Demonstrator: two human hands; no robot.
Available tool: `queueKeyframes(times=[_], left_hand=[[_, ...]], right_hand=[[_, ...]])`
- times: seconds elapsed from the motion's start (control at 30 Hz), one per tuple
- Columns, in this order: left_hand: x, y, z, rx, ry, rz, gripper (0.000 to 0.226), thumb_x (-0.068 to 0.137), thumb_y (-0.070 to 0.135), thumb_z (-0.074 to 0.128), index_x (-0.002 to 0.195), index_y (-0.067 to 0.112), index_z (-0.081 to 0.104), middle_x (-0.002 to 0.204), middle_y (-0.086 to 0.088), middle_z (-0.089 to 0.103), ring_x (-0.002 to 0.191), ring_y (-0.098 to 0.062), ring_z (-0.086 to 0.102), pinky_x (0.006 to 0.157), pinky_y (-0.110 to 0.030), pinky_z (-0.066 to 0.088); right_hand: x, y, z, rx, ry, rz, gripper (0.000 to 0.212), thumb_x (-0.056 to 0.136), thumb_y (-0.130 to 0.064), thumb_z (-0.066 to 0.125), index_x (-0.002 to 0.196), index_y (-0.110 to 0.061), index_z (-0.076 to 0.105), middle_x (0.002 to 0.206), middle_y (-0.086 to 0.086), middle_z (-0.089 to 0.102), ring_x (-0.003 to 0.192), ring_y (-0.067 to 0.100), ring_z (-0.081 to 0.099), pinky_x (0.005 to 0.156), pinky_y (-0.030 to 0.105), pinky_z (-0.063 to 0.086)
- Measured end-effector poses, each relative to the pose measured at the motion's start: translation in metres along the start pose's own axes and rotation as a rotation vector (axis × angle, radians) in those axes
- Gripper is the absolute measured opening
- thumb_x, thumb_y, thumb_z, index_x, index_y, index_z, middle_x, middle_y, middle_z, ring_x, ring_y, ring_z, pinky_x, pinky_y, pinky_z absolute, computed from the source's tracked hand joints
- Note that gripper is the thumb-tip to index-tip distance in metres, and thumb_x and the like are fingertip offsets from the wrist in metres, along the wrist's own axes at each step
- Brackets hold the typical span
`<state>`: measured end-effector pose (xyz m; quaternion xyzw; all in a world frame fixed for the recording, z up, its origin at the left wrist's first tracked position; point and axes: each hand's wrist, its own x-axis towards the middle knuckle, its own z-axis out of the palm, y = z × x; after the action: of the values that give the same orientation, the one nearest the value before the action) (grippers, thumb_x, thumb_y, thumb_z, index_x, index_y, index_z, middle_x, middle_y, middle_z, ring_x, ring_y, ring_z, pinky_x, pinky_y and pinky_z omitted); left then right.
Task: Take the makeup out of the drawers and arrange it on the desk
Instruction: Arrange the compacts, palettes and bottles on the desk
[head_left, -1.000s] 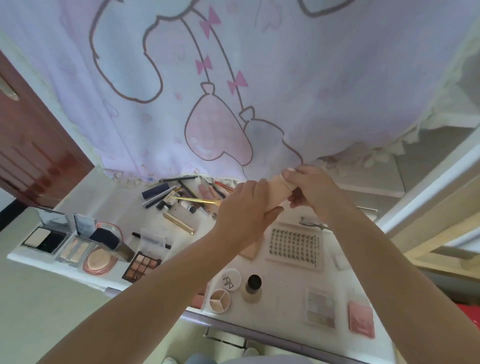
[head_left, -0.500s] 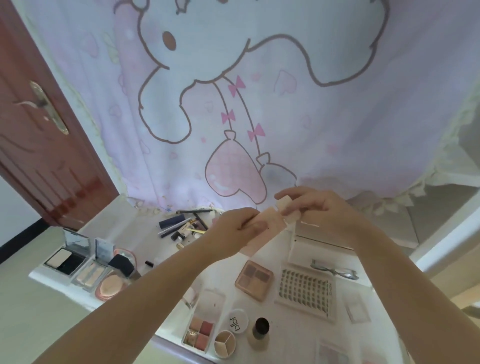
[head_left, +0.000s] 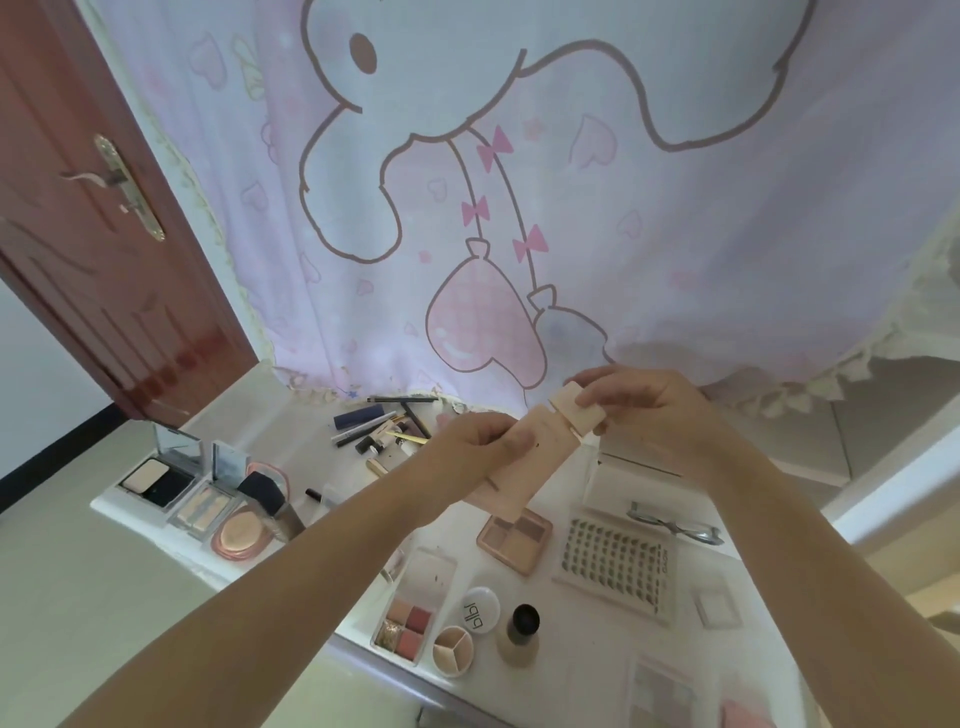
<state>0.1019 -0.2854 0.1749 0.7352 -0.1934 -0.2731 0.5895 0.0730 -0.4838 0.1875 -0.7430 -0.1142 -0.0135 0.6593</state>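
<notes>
Peach-pink plastic, the tube is held up above the middle of the desk: the left hand wraps its body, the right hand pinches its cap. Judging by the spread, most makeup is already out. Near the front edge lie one four-pan palette, one round trio pot and one dark-capped bottle; at far left, two open compacts.

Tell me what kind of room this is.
Most likely a bedroom or dorm room with a makeup desk. A white desk covered in palettes and compacts, a pink cartoon curtain hanging behind it, and a wooden door on the left point to that.
</notes>
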Motion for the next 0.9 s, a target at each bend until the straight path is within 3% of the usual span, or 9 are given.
queueKeyframes(times=[0.13,0.27,0.33,0.47,0.6,0.7,0.8,0.9], left_hand=[[-0.010,-0.004,0.006,-0.011,-0.016,-0.022,0.019,0.093,0.020,0.046,0.081,0.016,0.061,0.063,0.008,0.054,0.055,-0.002,0.051,0.050,-0.011,0.039],[-0.025,-0.008,0.009,-0.051,-0.048,-0.053,0.019,0.092,0.020,0.047,0.083,0.020,0.063,0.071,0.005,0.060,0.065,-0.008,0.055,0.057,-0.014,0.043],[-0.036,-0.014,0.010,-0.060,-0.078,-0.074,0.019,0.092,0.020,0.047,0.083,0.017,0.063,0.066,0.009,0.060,0.061,-0.006,0.054,0.054,-0.012,0.043],[-0.063,-0.033,0.022,-0.145,-0.091,-0.199,0.018,0.091,0.022,0.048,0.084,0.019,0.064,0.062,0.011,0.065,0.055,-0.004,0.059,0.050,-0.014,0.045],[-0.091,-0.067,0.045,-0.176,-0.055,-0.345,0.017,0.091,0.022,0.049,0.085,0.016,0.064,0.073,0.002,0.063,0.063,-0.009,0.057,0.053,-0.015,0.044],[-0.108,-0.093,0.068,-0.205,-0.026,-0.482,0.016,0.089,0.016,0.054,0.075,0.017,0.060,0.071,-0.001,0.057,0.066,-0.013,0.053,0.059,-0.022,0.042],[-0.114,-0.116,0.087,-0.082,-0.060,-0.557,0.008,0.078,0.017,0.057,0.072,0.014,0.054,0.067,-0.002,0.048,0.061,-0.012,0.046,0.053,-0.019,0.033],[-0.112,-0.135,0.105,-0.067,-0.027,-0.650,0.010,0.073,0.015,0.053,0.082,0.010,0.052,0.074,-0.005,0.046,0.068,-0.019,0.042,0.056,-0.023,0.027]], right_hand=[[-0.013,0.004,-0.002,0.004,-0.009,0.055,0.057,0.078,0.021,0.043,0.059,-0.024,0.072,0.082,-0.020,0.071,0.077,-0.003,0.064,0.071,0.013,0.050],[-0.027,0.010,0.006,0.035,-0.033,0.070,0.043,0.076,0.024,0.046,0.086,-0.017,0.055,0.084,-0.009,0.071,0.078,0.005,0.065,0.069,0.020,0.051],[-0.037,0.013,0.014,0.003,-0.078,0.082,0.049,0.076,0.023,0.048,0.093,-0.021,0.061,0.092,-0.010,0.068,0.082,0.005,0.065,0.069,0.017,0.051],[-0.062,0.020,0.031,-0.045,-0.047,0.112,0.059,0.075,0.021,0.051,0.066,-0.033,0.071,0.102,-0.015,0.062,0.094,0.005,0.061,0.080,0.019,0.050],[-0.100,0.046,0.052,0.047,-0.034,0.297,0.060,0.077,0.023,0.046,0.062,-0.029,0.074,0.085,-0.010,0.066,0.073,0.015,0.058,0.064,0.017,0.050],[-0.129,0.068,0.061,0.122,-0.051,0.478,0.055,0.079,0.019,0.044,0.059,-0.022,0.074,0.081,-0.004,0.069,0.070,0.010,0.063,0.062,0.016,0.052],[-0.146,0.086,0.063,-0.029,-0.098,0.568,0.041,0.078,0.008,0.057,0.060,-0.026,0.071,0.073,-0.012,0.070,0.068,0.001,0.064,0.062,0.011,0.051],[-0.150,0.103,0.063,-0.231,-0.159,0.613,0.032,0.076,0.005,0.060,0.066,-0.026,0.064,0.080,-0.007,0.066,0.068,-0.005,0.059,0.068,0.010,0.046]])
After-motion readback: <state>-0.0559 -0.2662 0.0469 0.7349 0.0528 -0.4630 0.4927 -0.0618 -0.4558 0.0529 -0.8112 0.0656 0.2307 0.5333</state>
